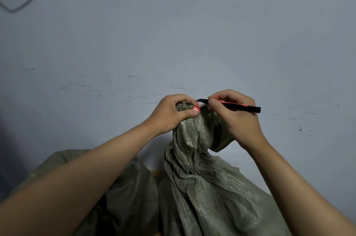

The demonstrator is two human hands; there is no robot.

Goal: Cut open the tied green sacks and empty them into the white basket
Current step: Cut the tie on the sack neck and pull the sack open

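Sack neck [189,120] in left grip [170,114]

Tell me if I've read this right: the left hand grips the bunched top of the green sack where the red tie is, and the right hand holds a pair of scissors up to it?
Not quite. The head view shows the right hand holding a slim black cutter with red on its handle, not scissors. The rest is right: the left hand grips the bunched top of the green sack at the red tie.
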